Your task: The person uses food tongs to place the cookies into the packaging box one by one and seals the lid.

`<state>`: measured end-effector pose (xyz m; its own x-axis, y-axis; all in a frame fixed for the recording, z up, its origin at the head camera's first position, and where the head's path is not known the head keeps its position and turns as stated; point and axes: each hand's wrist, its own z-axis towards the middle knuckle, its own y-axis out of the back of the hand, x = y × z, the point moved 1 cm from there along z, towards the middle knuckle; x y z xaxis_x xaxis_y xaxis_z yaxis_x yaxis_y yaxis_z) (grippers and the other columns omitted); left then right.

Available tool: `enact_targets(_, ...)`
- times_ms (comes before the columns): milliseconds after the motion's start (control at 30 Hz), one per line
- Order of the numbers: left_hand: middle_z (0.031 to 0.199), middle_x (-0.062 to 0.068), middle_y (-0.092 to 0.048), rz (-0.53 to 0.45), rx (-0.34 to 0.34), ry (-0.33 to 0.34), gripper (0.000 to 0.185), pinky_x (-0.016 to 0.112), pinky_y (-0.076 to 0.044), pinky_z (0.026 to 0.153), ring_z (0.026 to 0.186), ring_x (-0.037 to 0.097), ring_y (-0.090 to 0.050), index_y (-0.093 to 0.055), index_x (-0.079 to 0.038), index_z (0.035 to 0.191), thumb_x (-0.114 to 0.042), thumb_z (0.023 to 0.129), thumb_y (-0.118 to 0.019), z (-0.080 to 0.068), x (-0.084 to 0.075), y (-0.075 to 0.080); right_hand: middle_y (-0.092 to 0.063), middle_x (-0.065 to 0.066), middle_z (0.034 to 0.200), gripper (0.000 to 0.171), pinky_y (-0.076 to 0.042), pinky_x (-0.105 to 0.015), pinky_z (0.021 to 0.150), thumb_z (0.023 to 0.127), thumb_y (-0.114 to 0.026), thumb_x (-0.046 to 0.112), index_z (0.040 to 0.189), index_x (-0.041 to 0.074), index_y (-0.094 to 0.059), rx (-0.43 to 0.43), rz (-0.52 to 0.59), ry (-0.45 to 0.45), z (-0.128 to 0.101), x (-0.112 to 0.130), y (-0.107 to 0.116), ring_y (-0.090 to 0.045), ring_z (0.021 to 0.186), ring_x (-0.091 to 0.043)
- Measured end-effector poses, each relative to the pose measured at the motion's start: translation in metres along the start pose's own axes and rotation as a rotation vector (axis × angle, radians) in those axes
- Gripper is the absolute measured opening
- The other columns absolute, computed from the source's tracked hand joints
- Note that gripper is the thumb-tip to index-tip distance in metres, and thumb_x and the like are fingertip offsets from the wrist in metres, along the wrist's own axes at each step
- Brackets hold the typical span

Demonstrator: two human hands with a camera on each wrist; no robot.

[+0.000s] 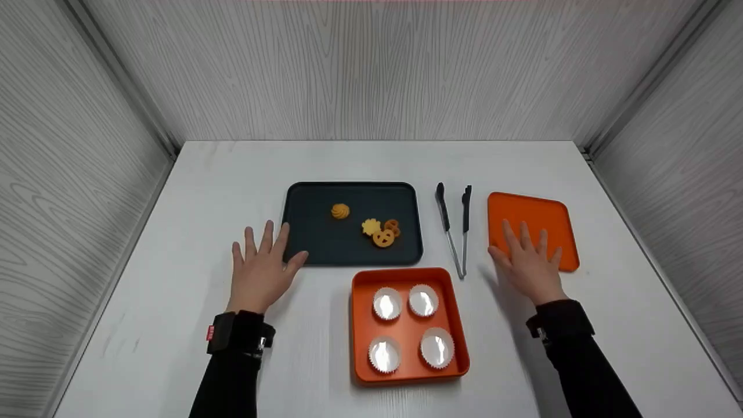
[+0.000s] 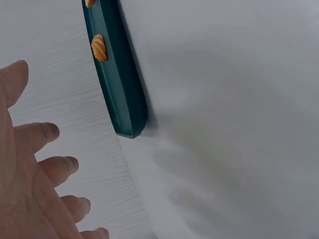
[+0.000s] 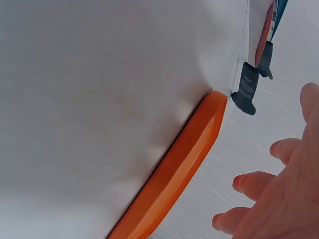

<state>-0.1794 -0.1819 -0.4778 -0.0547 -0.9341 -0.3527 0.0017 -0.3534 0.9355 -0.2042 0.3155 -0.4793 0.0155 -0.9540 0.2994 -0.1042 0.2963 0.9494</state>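
Observation:
My left hand, fingers spread and straight, is by the left edge of a dark green tray and holds nothing. A swirl cookie, a flower-shaped cookie and two pretzel-shaped cookies lie on that tray. On the other side, my right hand spreads its fingers over the near part of a flat orange tray, also holding nothing. Shadows fall on the table beneath both hands. Between the trays lie tongs with black tips, their arms apart.
Closer to me stands a deeper orange tray with several white paper cups in it, just in front of the green tray. Grey wood-grain panels wall the white table at the back and both sides.

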Motion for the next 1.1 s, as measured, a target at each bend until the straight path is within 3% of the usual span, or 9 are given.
enact_targets(467, 0.17, 0.017, -0.014, -0.158, 0.05, -0.048, 0.083, 0.064, -0.01, 0.123, 0.155, 0.047, -0.008, -0.02, -0.015, 0.165, -0.065, 0.102, -0.042, -0.009, -0.025, -0.002, -0.005, -0.028, 0.168, 0.085, 0.002, -0.08, 0.113, 0.103, -0.033, 0.067, 0.166, 0.017, -0.005, -0.026, 0.017, 0.053, 0.001, 0.007, 0.011, 0.005, 0.149, -0.06)
enact_targets(733, 0.171, 0.005, -0.016, -0.397, 0.126, -0.056, 0.084, 0.064, -0.024, 0.12, 0.157, 0.035, -0.015, -0.017, -0.023, 0.166, -0.069, 0.1, -0.043, -0.024, -0.05, -0.008, -0.006, -0.027, 0.168, 0.087, 0.003, -0.076, 0.116, 0.103, -0.034, 0.067, 0.166, 0.016, -0.004, -0.029, 0.053, 0.066, 0.004, 0.012, 0.015, 0.004, 0.15, -0.057)
enact_targets(833, 0.17, 0.001, -0.02, -0.487, 0.157, -0.051, 0.082, 0.058, -0.025, 0.122, 0.156, 0.028, -0.021, -0.016, -0.025, 0.166, -0.066, 0.1, -0.045, -0.032, -0.058, -0.012, -0.007, -0.026, 0.169, 0.087, 0.001, -0.075, 0.117, 0.103, -0.036, 0.067, 0.166, 0.015, -0.004, -0.039, 0.065, 0.073, 0.006, 0.014, 0.016, 0.002, 0.151, -0.057)
enact_targets(1100, 0.168, 0.003, -0.027, -0.734, 0.202, 0.001, 0.081, 0.048, -0.034, 0.119, 0.151, 0.028, -0.033, -0.017, -0.02, 0.166, -0.055, 0.102, -0.053, -0.055, -0.075, -0.03, -0.011, -0.026, 0.168, 0.088, -0.007, -0.074, 0.118, 0.104, -0.042, 0.061, 0.166, 0.01, -0.005, -0.071, 0.091, 0.119, 0.01, 0.02, 0.02, -0.004, 0.15, -0.058)
